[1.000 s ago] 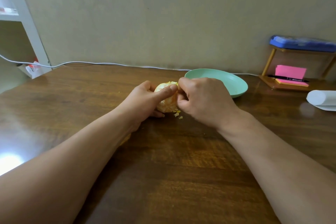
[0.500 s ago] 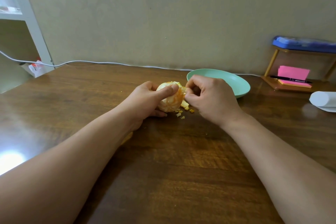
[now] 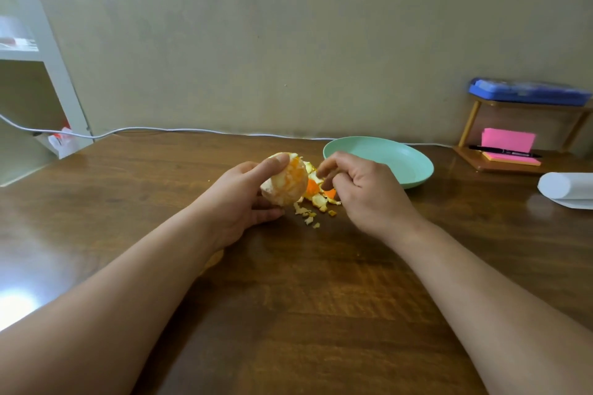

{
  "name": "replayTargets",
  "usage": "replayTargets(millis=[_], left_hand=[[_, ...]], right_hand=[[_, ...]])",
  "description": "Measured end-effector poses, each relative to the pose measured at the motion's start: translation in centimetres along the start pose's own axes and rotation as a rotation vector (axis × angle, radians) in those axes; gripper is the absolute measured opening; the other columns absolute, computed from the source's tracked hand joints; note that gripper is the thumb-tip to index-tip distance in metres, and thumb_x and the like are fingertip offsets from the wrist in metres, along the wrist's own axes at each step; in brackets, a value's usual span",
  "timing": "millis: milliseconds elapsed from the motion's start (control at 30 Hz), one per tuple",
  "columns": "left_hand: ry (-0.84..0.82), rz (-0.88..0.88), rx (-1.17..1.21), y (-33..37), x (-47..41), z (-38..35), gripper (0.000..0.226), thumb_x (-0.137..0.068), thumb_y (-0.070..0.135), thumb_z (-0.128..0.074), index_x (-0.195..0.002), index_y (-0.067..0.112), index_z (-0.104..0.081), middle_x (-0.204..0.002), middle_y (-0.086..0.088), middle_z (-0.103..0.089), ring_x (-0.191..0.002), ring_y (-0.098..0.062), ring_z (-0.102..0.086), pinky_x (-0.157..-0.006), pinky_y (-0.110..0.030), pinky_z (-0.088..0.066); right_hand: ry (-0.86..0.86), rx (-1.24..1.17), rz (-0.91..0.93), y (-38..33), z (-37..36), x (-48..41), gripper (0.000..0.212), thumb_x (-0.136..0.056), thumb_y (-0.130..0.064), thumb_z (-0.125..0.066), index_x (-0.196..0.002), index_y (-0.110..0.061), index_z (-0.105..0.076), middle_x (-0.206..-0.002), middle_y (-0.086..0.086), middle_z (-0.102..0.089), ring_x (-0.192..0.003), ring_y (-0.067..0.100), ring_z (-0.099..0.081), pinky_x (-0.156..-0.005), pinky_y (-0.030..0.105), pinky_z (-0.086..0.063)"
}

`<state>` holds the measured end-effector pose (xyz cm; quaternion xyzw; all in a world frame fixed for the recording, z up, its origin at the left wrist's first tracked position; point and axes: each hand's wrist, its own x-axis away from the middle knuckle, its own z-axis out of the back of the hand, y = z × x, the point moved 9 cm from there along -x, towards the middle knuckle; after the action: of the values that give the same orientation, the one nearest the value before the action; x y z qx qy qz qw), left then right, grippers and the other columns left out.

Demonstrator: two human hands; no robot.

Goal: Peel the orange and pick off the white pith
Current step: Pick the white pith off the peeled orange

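Left hand (image 3: 244,199) grips orange (image 3: 287,181) mid-desk (image 3: 321,298), peel mostly off, pith patches showing. Peel scraps (image 3: 316,199) lie just right of it. Right hand (image 3: 359,186) sits over the scraps, fingers curled, clear of orange; can't tell if it's pinching anything. Plate (image 3: 414,167) far right of that hand.

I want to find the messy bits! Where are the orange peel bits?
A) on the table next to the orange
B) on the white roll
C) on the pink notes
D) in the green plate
A: the peel bits lie in a small heap on the table, just right of the orange and in front of the plate.
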<state>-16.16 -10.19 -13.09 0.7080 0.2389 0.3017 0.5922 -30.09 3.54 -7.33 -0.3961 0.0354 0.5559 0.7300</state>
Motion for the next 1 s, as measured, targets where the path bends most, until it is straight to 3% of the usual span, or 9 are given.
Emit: replayTargets(millis=[100, 200, 300, 433, 533, 667, 867, 1000], left_hand=[[0.006, 0.033, 0.154, 0.0, 0.1, 0.5, 0.064, -0.084, 0.055, -0.081, -0.138, 0.024, -0.064, -0.127, -0.011, -0.076, -0.11, -0.027, -0.076, -0.072, -0.033, -0.062], [0.013, 0.042, 0.235, 0.1, 0.1, 0.7, 0.062, -0.087, 0.054, -0.079, -0.137, 0.022, -0.063, -0.123, -0.015, -0.076, -0.103, -0.027, -0.076, -0.065, -0.03, -0.061], [-0.002, 0.037, 0.297, 0.2, 0.0, 0.7, 0.072, -0.08, 0.054, -0.082, -0.139, 0.019, -0.062, -0.122, -0.018, -0.076, -0.098, -0.027, -0.075, -0.063, -0.03, -0.061], [-0.025, 0.028, 0.33, 0.2, -0.3, 0.6, 0.082, -0.071, 0.05, -0.086, -0.143, 0.021, -0.059, -0.129, -0.019, -0.072, -0.103, -0.029, -0.076, -0.067, -0.033, -0.062], [-0.036, 0.022, 0.33, 0.0, -0.6, 0.6, 0.084, -0.074, 0.043, -0.091, -0.146, 0.018, -0.057, -0.134, -0.02, -0.07, -0.111, -0.032, -0.075, -0.073, -0.035, -0.063], [-0.07, 0.037, 0.341, -0.3, -0.7, 0.3, 0.077, -0.079, 0.033, -0.081, -0.148, 0.013, -0.054, -0.138, -0.022, -0.067, -0.117, -0.036, -0.073, -0.076, -0.039, -0.065], [-0.1, 0.026, 0.261, -0.3, -0.6, -0.3, 0.045, -0.099, 0.027, -0.068, -0.14, 0.011, -0.058, -0.138, -0.021, -0.066, -0.12, -0.036, -0.071, -0.092, -0.045, -0.064], [-0.1, -0.009, 0.183, -0.1, -0.7, -0.4, 0.036, -0.099, 0.025, -0.07, -0.132, 0.012, -0.064, -0.139, -0.02, -0.065, -0.121, -0.037, -0.07, -0.092, -0.045, -0.064]], right_hand=[[-0.075, 0.022, -0.022, 0.0, -0.7, 0.2, 0.027, -0.105, -0.022, -0.048, -0.086, -0.024, -0.067, -0.07, 0.0, -0.063, -0.062, 0.015, -0.057, -0.057, 0.044, -0.049], [-0.125, 0.101, -0.008, -0.2, -1.7, 0.2, 0.029, -0.107, -0.033, -0.046, -0.085, -0.022, -0.06, -0.071, 0.0, -0.06, -0.067, 0.02, -0.058, -0.059, 0.051, -0.049], [-0.117, 0.18, 0.053, -0.5, -2.2, 0.0, 0.029, -0.11, -0.037, -0.051, -0.086, -0.024, -0.06, -0.078, -0.006, -0.06, -0.074, 0.015, -0.057, -0.063, 0.045, -0.049], [0.022, 0.215, 0.168, -1.5, -1.3, -0.1, 0.002, -0.099, -0.026, -0.072, -0.1, -0.028, -0.071, -0.104, -0.014, -0.065, -0.102, 0.011, -0.058, -0.088, 0.042, -0.053], [0.155, 0.151, 0.158, -1.9, 0.2, 0.0, 0.009, -0.1, -0.029, -0.069, -0.092, -0.026, -0.071, -0.094, -0.015, -0.066, -0.097, 0.011, -0.058, -0.086, 0.046, -0.053], [0.184, 0.095, 0.144, -2.4, 0.7, 0.3, 0.016, -0.098, -0.014, -0.063, -0.103, -0.026, -0.072, -0.105, -0.015, -0.068, -0.106, 0.008, -0.059, -0.094, 0.043, -0.055], [0.17, 0.115, 0.182, -2.9, 0.2, 0.5, 0.016, -0.106, -0.031, -0.062, -0.103, -0.024, -0.077, -0.096, -0.012, -0.07, -0.098, 0.011, -0.06, -0.087, 0.047, -0.054], [0.177, 0.104, 0.165, -3.0, 0.5, 0.6, 0.014, -0.1, -0.03, -0.072, -0.114, -0.026, -0.072, -0.109, -0.013, -0.068, -0.105, 0.007, -0.061, -0.092, 0.034, -0.057]])
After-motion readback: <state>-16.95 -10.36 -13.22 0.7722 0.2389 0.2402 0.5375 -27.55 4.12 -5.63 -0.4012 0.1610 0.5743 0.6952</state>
